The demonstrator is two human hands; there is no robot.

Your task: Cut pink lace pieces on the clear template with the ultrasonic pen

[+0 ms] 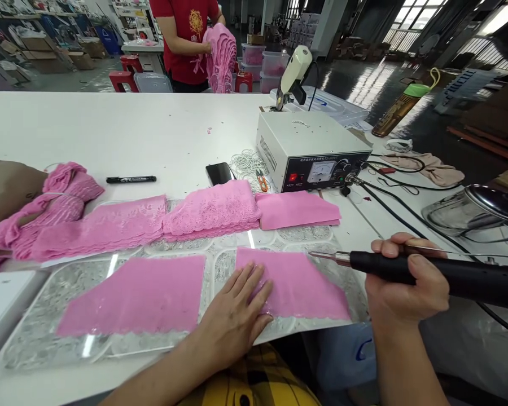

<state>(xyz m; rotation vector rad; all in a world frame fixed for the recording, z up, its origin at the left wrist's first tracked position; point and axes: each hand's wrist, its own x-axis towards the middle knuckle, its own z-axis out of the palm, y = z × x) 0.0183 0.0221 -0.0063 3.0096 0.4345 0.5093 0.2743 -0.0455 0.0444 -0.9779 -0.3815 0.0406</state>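
Note:
My left hand (241,307) lies flat, fingers stretched out, on the left part of a pink fabric piece (296,285). A second pink piece (139,296) of mirrored shape is spread to its left on the patterned clear mat (209,248). In my right hand (406,282) is a black ultrasonic handpiece (385,268) with a slim metal tip. That tip points left, at the upper right edge of the piece under my left hand; whether it touches the fabric I cannot tell. Behind lie a lace stack (211,208) and plain pink pieces (298,210).
A control box (322,152) with cables stands behind, near a phone (220,173), orange-handled snips (261,180) and a marker (131,179). At right is a lidded glass mug (452,211). A tied pink bundle (63,197) lies left. Across the table a person in red (182,39) holds pink pieces.

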